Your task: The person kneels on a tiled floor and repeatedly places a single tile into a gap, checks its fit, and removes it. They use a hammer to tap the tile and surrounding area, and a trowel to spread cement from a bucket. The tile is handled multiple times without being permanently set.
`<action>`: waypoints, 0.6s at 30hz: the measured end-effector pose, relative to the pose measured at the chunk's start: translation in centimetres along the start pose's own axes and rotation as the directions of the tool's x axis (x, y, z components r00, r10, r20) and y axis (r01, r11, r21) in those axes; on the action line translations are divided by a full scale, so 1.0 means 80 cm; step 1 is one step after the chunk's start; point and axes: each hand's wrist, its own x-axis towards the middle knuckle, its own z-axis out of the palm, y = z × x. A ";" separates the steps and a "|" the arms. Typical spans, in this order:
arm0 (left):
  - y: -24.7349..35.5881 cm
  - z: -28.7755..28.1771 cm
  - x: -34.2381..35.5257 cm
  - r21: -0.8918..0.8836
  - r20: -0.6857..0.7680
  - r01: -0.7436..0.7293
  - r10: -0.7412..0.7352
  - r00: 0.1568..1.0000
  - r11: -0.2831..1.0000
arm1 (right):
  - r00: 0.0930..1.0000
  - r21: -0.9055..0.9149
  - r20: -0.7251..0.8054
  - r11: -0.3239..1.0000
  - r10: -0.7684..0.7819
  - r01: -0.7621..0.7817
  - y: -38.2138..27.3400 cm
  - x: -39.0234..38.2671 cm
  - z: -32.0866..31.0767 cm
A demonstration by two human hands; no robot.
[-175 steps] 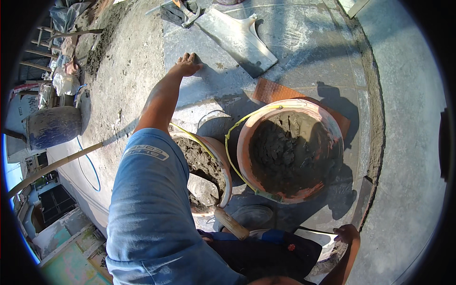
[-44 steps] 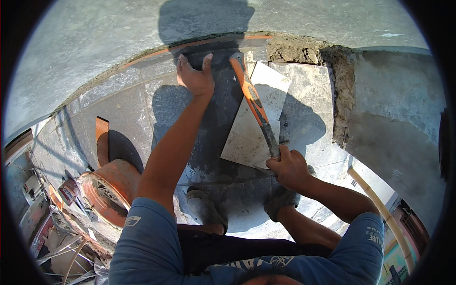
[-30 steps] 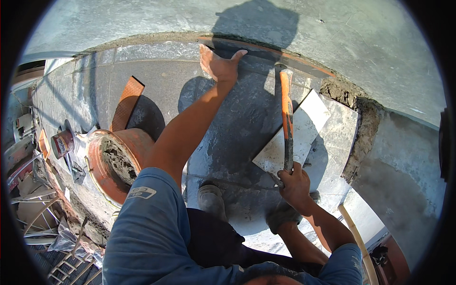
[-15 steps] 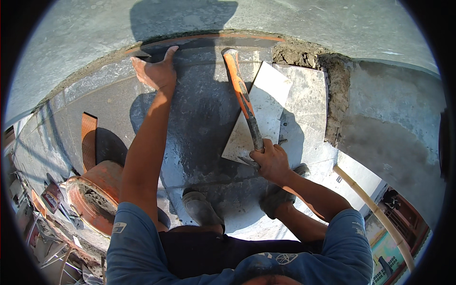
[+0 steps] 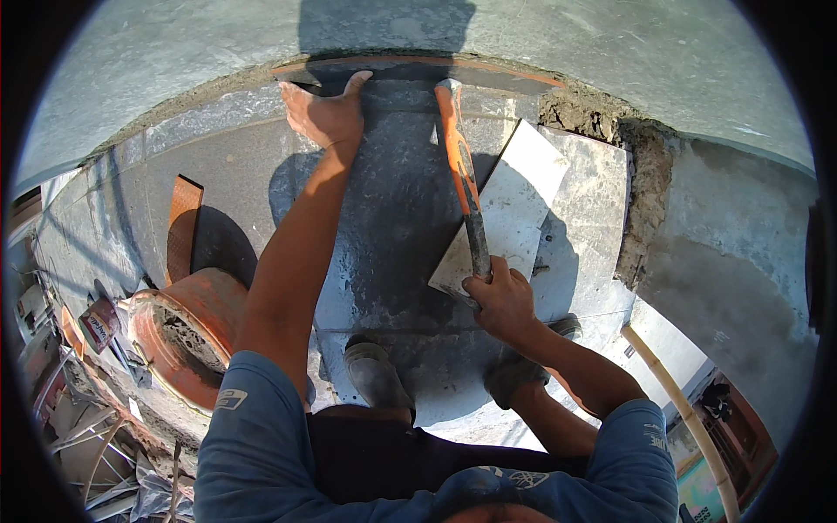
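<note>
A narrow dark tile strip (image 5: 510,80) with an orange-brown edge runs along the foot of the grey wall. My left hand (image 5: 324,118) rests against its left part, thumb spread from the fingers; some fingertips are hard to see. In my right hand (image 5: 504,301) is a hammer (image 5: 459,161), gripped near its head, which my fingers mostly hide. Its orange-and-black handle points away from me, the butt end close to the strip; whether they touch I cannot tell. Beneath the hammer, a white tile (image 5: 523,174) lies askew on the grey tiled floor (image 5: 384,244).
An orange bucket (image 5: 196,305) with mortar residue stands at the left, beside an upright orange-brown tile piece (image 5: 183,227). Rough mortar (image 5: 584,115) fills a gap by the right wall. A bamboo pole (image 5: 680,401) leans at the right. Debris (image 5: 96,436) lies lower left.
The view has shifted, so most things appear farther right. The hammer's butt end has come slightly nearer the strip. My left hand remains against the strip.
</note>
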 end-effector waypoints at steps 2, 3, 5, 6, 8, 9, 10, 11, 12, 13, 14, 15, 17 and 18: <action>0.000 0.003 -0.003 -0.001 -0.005 0.005 -0.005 1.000 1.000 | 0.997 -0.024 0.019 0.997 -0.079 0.079 -0.004 -0.003 0.003; -0.003 0.001 -0.003 0.020 -0.003 0.001 -0.001 1.000 1.000 | 0.993 -0.035 0.030 0.992 -0.118 0.119 -0.006 -0.003 0.005; 0.002 -0.001 -0.003 0.044 0.007 -0.005 0.005 1.000 0.999 | 0.997 -0.029 0.073 0.999 -0.041 0.043 -0.006 0.015 0.003; 0.004 -0.002 -0.001 0.031 0.012 0.002 -0.002 1.000 1.000 | 0.996 -0.027 0.094 1.000 -0.002 0.005 -0.008 0.022 0.003; 0.007 -0.005 -0.001 0.011 0.028 0.018 -0.018 0.999 1.000 | 0.993 0.009 0.109 0.999 0.034 -0.035 -0.017 0.020 0.011; 0.009 -0.006 -0.003 0.015 0.039 0.028 -0.029 0.999 0.999 | 0.992 0.027 0.117 0.998 0.053 -0.057 -0.019 0.017 0.013; 0.010 -0.005 -0.003 0.018 0.050 0.037 -0.038 0.998 0.999 | 0.991 0.014 0.132 1.000 0.002 -0.003 -0.021 0.014 0.014; 0.009 -0.005 -0.003 0.020 0.062 0.045 -0.046 0.997 0.999 | 0.988 0.002 0.147 0.999 -0.049 0.049 -0.023 0.011 0.014; 0.008 -0.006 -0.002 0.013 0.081 0.054 -0.055 0.995 0.998 | 0.982 -0.010 0.163 0.995 -0.098 0.101 -0.024 0.010 0.015; 0.006 -0.007 -0.002 0.007 0.097 0.063 -0.063 0.993 0.998 | 0.988 -0.007 0.138 0.998 -0.067 0.069 -0.022 0.016 0.014; 0.005 -0.007 -0.002 0.001 0.115 0.072 -0.072 0.991 0.997 | 0.993 -0.002 0.113 0.999 -0.035 0.036 -0.020 0.026 0.013; 0.005 -0.005 -0.001 0.008 0.112 0.061 -0.062 0.992 0.998 | 0.996 0.003 0.088 1.000 -0.003 0.002 -0.018 0.031 0.011; 0.004 -0.004 0.000 0.029 0.111 0.038 -0.041 0.993 0.999 | 0.992 0.001 0.124 1.000 0.018 -0.018 -0.022 0.028 0.008; 0.002 -0.005 0.000 0.029 0.118 0.045 -0.049 0.992 0.999 | 0.990 0.001 0.141 1.000 0.029 -0.030 -0.024 0.025 0.007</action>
